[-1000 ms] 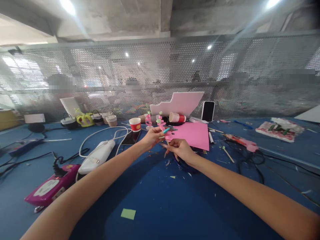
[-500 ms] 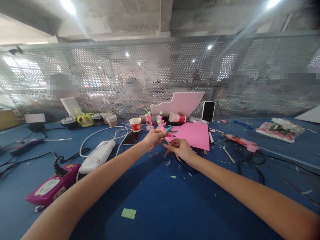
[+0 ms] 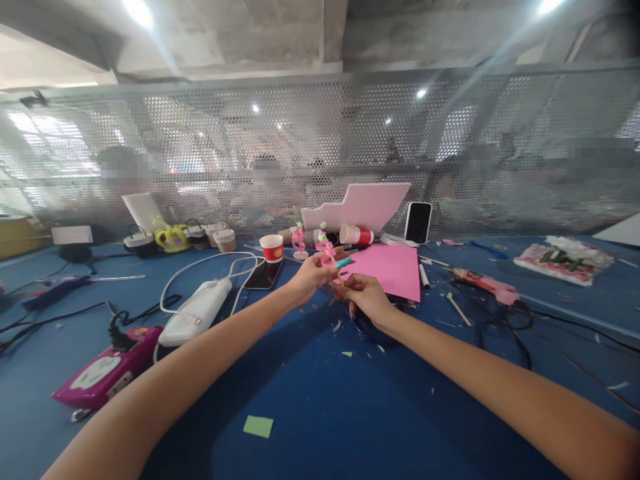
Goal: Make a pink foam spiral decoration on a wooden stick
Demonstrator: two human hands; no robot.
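My left hand (image 3: 313, 275) is closed in a pinch around a pink paper strip (image 3: 329, 252) that curls about a thin pale stick. A teal piece (image 3: 343, 263) shows by its fingertips; whether it is a nail or a separate object I cannot tell. My right hand (image 3: 369, 298) is also closed, its fingertips pinched at the lower end of the same stick. Just behind the hands stands a pink curled paper figure (image 3: 299, 241) with a green top. Another green-topped piece (image 3: 323, 230) shows right above the left hand. A pink sheet (image 3: 393, 267) lies behind the right hand.
A paper cup (image 3: 272, 249), a dark phone (image 3: 264, 275), a white power bank (image 3: 197, 313) with cable and a magenta power strip (image 3: 107, 367) are on the left. A pink glue gun (image 3: 487, 287) with its cord lies right. A perforated screen (image 3: 225, 160) rises behind.
The pink curled strip in my left hand has tilted and shifted slightly lower and to the right. Both hands stay close together, with fingers slightly repositioned.
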